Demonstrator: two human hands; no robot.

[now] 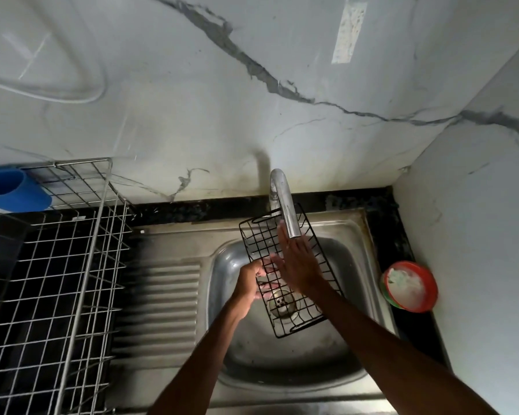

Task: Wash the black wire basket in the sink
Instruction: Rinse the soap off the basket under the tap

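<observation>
The black wire basket (pixel 261 241) hangs tilted over the steel sink (pixel 282 363), its far end under the chrome tap (pixel 283 202). My left hand (pixel 250 280) grips the basket's left rim, fingers curled through the wires. Inside the basket, my right hand (pixel 297 262) lies flat against the mesh with its fingers straight, the fingertips just below the tap's spout. I cannot tell whether water runs.
A silver wire dish rack (pixel 72 265) fills the counter at the left, with a blue plastic holder (pixel 12 190) at its back. A red bowl of white soap paste (pixel 409 287) sits at the sink's right. The ribbed drainboard (pixel 162 301) lies between rack and basin.
</observation>
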